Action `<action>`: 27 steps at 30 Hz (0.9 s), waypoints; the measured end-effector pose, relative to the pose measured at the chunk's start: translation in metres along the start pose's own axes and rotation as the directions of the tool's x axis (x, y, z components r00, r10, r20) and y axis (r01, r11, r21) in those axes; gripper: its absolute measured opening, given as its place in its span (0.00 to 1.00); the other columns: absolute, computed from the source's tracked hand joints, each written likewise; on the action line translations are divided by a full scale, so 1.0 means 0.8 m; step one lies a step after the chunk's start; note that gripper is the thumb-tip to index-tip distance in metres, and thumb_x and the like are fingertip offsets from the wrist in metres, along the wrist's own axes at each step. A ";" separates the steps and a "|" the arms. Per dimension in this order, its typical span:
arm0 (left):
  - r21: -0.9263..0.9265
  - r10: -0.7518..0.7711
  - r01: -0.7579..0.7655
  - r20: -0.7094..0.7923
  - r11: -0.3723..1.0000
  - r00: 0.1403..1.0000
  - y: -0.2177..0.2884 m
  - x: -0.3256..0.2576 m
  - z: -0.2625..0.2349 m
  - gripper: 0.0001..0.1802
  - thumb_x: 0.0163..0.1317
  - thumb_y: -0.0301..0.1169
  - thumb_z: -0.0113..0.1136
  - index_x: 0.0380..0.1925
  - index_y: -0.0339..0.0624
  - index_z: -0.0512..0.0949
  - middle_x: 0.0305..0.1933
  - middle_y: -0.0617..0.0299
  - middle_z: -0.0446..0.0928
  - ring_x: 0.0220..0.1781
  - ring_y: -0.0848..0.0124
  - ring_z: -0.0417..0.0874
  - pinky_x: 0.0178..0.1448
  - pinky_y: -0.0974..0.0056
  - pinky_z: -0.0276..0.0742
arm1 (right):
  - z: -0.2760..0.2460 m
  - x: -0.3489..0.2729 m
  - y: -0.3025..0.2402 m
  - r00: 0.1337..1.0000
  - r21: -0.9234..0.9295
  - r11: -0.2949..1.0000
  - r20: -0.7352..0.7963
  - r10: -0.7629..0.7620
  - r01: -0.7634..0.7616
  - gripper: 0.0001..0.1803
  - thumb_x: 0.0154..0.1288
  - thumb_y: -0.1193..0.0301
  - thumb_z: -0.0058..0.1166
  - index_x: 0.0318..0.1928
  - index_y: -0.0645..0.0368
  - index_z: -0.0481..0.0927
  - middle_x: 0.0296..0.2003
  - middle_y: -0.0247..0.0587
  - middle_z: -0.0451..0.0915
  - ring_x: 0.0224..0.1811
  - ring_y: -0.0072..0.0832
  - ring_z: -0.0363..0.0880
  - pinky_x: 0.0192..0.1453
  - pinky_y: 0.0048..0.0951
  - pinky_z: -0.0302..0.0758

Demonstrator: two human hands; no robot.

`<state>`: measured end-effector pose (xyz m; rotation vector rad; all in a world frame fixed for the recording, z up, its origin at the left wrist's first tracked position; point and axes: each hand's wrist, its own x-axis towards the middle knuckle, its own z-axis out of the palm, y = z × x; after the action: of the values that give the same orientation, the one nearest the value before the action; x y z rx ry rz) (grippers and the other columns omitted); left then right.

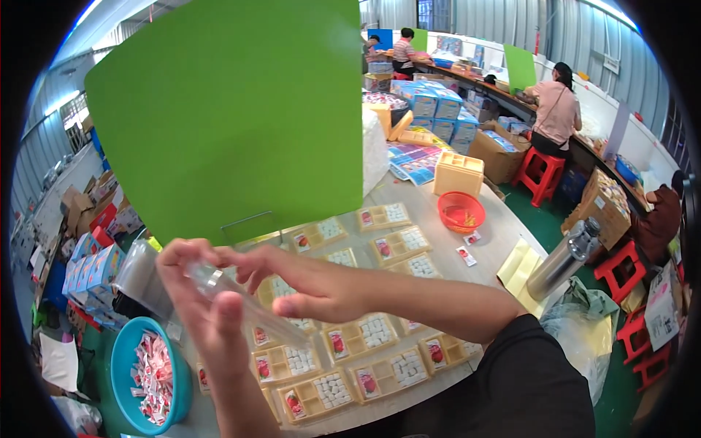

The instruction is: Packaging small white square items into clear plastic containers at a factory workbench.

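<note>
Over the table, my left hand (201,292) is raised and holds a clear plastic piece (272,320), thin and long as seen from its edge; I cannot tell whether it is one lid or several nested. My right hand (307,285) reaches across from the right, fingers stretched toward the top of the plastic, thumb apart. Whether its fingertips touch the plastic is unclear. Below both hands lie rows of cream trays (312,393) with compartments, holding white pellet-like pieces (334,389) and small red-and-white sachets (294,404). My arms hide some trays.
A green panel (241,124) stands at the table's far side. A turquoise basin (117,372) of sachets sits at the left. On the right are a red basket (461,212), a cream tray stack (458,174) and a steel flask (562,259). Co-workers (555,117) sit farther back.
</note>
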<state>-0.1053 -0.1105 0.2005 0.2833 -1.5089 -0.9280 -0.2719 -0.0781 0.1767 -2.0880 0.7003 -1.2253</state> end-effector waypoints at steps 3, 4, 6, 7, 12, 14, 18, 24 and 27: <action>-0.115 -0.014 0.013 -0.006 0.993 1.000 0.001 -0.027 0.040 0.49 0.47 0.61 0.72 0.56 0.41 0.59 0.49 0.57 0.62 0.55 0.60 0.72 0.58 0.56 0.70 | 0.002 -0.034 -0.031 0.997 0.144 0.989 -0.066 0.041 -0.031 0.46 0.69 0.39 0.44 0.68 0.66 0.54 0.57 0.55 0.67 0.61 0.42 0.71 0.66 0.45 0.65; -0.170 -0.051 0.054 0.021 0.984 0.998 0.007 -0.033 0.050 0.50 0.46 0.60 0.73 0.57 0.41 0.57 0.50 0.55 0.61 0.57 0.56 0.71 0.61 0.52 0.70 | 0.000 -0.047 -0.040 0.994 0.138 0.985 -0.015 0.107 -0.104 0.46 0.68 0.39 0.46 0.68 0.65 0.52 0.58 0.55 0.66 0.62 0.43 0.70 0.67 0.45 0.65; -0.204 -0.093 0.106 0.075 0.973 0.993 0.008 -0.045 0.057 0.51 0.46 0.60 0.73 0.57 0.41 0.57 0.50 0.55 0.61 0.58 0.55 0.71 0.62 0.51 0.69 | 0.005 -0.071 -0.049 0.988 0.115 0.981 0.024 0.154 -0.156 0.45 0.67 0.43 0.51 0.67 0.65 0.51 0.59 0.55 0.64 0.62 0.43 0.69 0.68 0.46 0.64; -0.229 -0.134 0.160 0.125 0.960 0.983 0.009 -0.051 0.060 0.51 0.46 0.60 0.73 0.57 0.42 0.57 0.50 0.55 0.61 0.59 0.54 0.71 0.63 0.50 0.69 | 0.006 -0.082 -0.052 0.987 0.113 0.981 0.019 0.158 -0.159 0.45 0.67 0.43 0.51 0.67 0.65 0.51 0.59 0.55 0.64 0.62 0.43 0.69 0.68 0.46 0.64; -0.222 -0.154 0.222 0.288 0.949 0.945 0.006 -0.066 0.074 0.52 0.52 0.67 0.62 0.62 0.40 0.54 0.53 0.51 0.63 0.58 0.56 0.70 0.64 0.49 0.66 | 0.004 -0.121 -0.071 0.967 0.108 0.963 -0.043 0.252 -0.247 0.44 0.67 0.47 0.54 0.67 0.66 0.50 0.59 0.53 0.65 0.64 0.41 0.68 0.70 0.42 0.62; -0.197 -0.195 0.275 0.349 0.941 0.917 0.005 -0.068 0.073 0.53 0.53 0.69 0.59 0.63 0.41 0.54 0.56 0.52 0.63 0.61 0.57 0.70 0.63 0.48 0.69 | 0.004 -0.133 -0.076 0.959 0.119 0.957 -0.075 0.274 -0.264 0.44 0.68 0.47 0.54 0.67 0.66 0.49 0.59 0.53 0.65 0.64 0.40 0.68 0.70 0.42 0.62; -0.137 -0.216 0.320 0.492 0.938 0.844 0.005 -0.070 0.075 0.50 0.59 0.71 0.48 0.65 0.40 0.54 0.62 0.49 0.62 0.64 0.59 0.68 0.66 0.49 0.67 | 0.009 -0.159 -0.084 0.928 0.246 0.920 -0.141 0.346 -0.306 0.47 0.67 0.46 0.53 0.69 0.65 0.45 0.61 0.53 0.63 0.65 0.39 0.66 0.70 0.44 0.61; 0.105 -0.216 0.189 0.482 0.976 0.849 -0.002 -0.082 0.080 0.42 0.66 0.65 0.44 0.61 0.37 0.59 0.57 0.48 0.67 0.51 0.67 0.72 0.53 0.61 0.70 | 0.025 -0.198 -0.088 0.828 0.364 0.863 -0.312 0.466 -0.349 0.52 0.63 0.47 0.59 0.70 0.61 0.41 0.61 0.50 0.61 0.62 0.37 0.65 0.68 0.43 0.62; 0.198 -0.302 0.231 0.528 0.952 0.794 -0.009 -0.097 0.072 0.31 0.66 0.51 0.57 0.53 0.33 0.64 0.50 0.45 0.73 0.50 0.63 0.77 0.50 0.60 0.72 | 0.038 -0.212 -0.082 0.781 0.354 0.874 -0.417 0.466 -0.332 0.53 0.61 0.49 0.62 0.70 0.59 0.41 0.60 0.48 0.61 0.59 0.35 0.66 0.66 0.41 0.63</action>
<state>-0.1459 -0.0414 0.1458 0.3426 -2.1100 -1.2131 -0.3089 0.0922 0.1159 -1.3100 1.0822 -1.5073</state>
